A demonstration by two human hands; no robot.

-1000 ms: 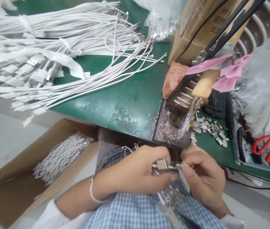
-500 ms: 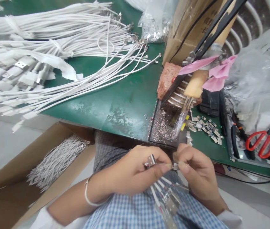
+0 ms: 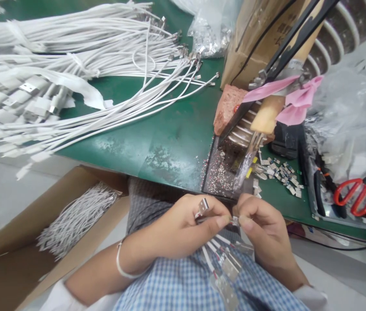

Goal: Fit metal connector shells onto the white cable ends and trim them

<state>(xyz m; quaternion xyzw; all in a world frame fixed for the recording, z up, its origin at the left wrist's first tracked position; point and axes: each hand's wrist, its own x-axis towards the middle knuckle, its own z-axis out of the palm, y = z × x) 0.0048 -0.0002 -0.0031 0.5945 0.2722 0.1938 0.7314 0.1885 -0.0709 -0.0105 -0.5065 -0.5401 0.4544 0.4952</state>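
My left hand (image 3: 183, 229) is closed around several white USB cables (image 3: 209, 255); their metal USB plugs (image 3: 231, 265) hang below the palm over my lap. One more USB plug (image 3: 203, 205) sticks up above the thumb. Between the fingertips of both hands sits a small metal connector (image 3: 235, 220), with my left thumb and finger on one side of it. My right hand (image 3: 265, 233) pinches its other side with thumb and forefinger. The fingers partly hide this connector.
Bundled white cables (image 3: 112, 65) lie across the green table (image 3: 176, 142). A soldering iron (image 3: 263, 116) with pink ribbon leans over a dark tray (image 3: 218, 172) near loose connectors (image 3: 285, 175). Red-handled scissors (image 3: 354, 196) lie at right. A cardboard box (image 3: 4, 224) holds more cables.
Both hands have shifted very slightly up and left, with the small connector still between their fingertips. The hanging plugs have swung a little and show more clearly.
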